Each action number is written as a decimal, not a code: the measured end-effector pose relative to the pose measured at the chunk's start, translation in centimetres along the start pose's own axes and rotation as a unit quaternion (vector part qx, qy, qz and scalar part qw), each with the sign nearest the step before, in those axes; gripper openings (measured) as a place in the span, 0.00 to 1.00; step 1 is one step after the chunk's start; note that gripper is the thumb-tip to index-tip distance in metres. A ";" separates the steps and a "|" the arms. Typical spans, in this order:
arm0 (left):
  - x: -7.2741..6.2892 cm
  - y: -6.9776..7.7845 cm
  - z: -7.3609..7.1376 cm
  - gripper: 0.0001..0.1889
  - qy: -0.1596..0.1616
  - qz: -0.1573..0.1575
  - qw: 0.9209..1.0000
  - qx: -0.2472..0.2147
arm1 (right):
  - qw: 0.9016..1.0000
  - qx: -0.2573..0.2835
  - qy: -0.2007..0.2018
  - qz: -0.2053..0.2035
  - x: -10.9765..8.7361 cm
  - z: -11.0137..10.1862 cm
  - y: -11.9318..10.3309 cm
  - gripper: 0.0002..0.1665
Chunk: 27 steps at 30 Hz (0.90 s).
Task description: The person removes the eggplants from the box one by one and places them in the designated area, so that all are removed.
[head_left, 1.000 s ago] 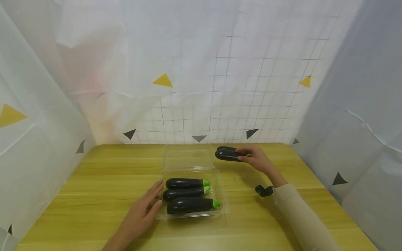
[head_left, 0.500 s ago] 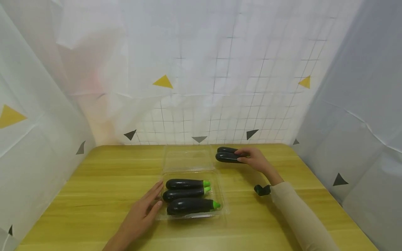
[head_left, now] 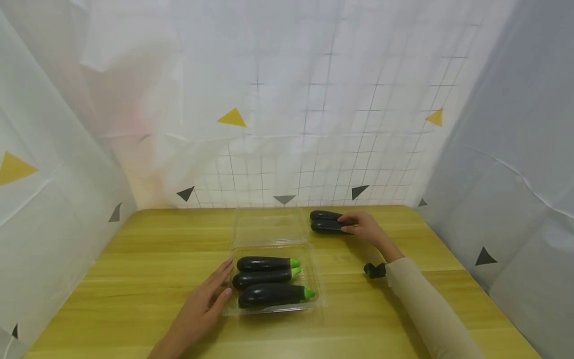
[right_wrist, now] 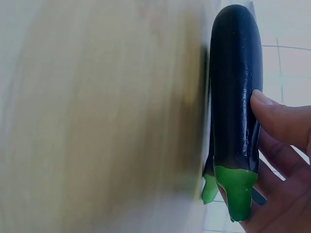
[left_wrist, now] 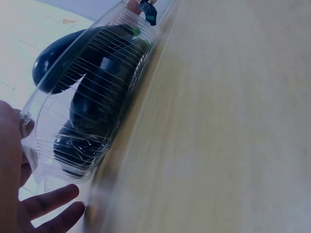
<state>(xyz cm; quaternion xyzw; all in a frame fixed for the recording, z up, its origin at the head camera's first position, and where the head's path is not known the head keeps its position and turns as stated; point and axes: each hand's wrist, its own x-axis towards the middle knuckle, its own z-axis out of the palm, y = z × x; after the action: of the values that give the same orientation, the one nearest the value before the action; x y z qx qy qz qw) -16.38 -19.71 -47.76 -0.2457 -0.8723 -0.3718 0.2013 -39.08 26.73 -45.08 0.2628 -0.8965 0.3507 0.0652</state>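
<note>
In the head view, my right hand (head_left: 364, 228) pinches a dark purple eggplant (head_left: 325, 227) near its stem end, low over the back of the table. Right behind it lies another eggplant (head_left: 324, 215). The right wrist view shows thumb and fingers on either side of the held eggplant (right_wrist: 236, 87), its green cap (right_wrist: 236, 189) pointing toward the palm. My left hand (head_left: 197, 309) touches the left side of an open clear plastic box (head_left: 319, 279), its fingers fairly straight. Inside the box lie three eggplants (head_left: 271, 295) with green stems to the right.
The box's clear lid (head_left: 269, 227) lies folded back behind it. A small black device (head_left: 374, 270) sits by my right wrist. White sheets (head_left: 278, 75) with triangle markers enclose the wooden table (head_left: 134, 279) at the back and both sides.
My right hand has lowered the held eggplant slightly and shifted it a little to the right, beside the one behind it. The left hand and the box stay in place.
</note>
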 end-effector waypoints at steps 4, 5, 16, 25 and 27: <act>-0.1 0.0 0.0 0.26 0.000 0.001 1.000 -0.002 | 1.000 -0.003 -0.008 0.011 0.1 0.1 0.4 0.13; -0.1 0.0 0.0 0.26 -0.001 0.000 1.000 -0.002 | 1.000 -0.002 -0.009 0.014 0.1 0.1 0.5 0.14; -0.1 -0.1 0.1 0.26 -0.002 -0.003 1.000 -0.002 | 1.000 -0.005 0.002 0.022 -0.2 0.1 1.1 0.15; -0.1 -0.1 0.2 0.26 -0.001 -0.002 1.000 -0.001 | 0.999 -0.010 0.019 0.025 -0.3 0.1 0.9 0.16; -0.1 0.0 0.1 0.26 -0.001 -0.004 1.000 -0.001 | 0.999 -0.012 0.022 0.026 -0.4 0.1 0.8 0.16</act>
<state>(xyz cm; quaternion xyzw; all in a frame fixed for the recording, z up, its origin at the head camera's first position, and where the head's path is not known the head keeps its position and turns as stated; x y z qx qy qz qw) -16.31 -19.63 -47.90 -0.2430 -0.8731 -0.3731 0.1986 -39.17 27.31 -45.75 0.2305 -0.9057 0.3470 0.0784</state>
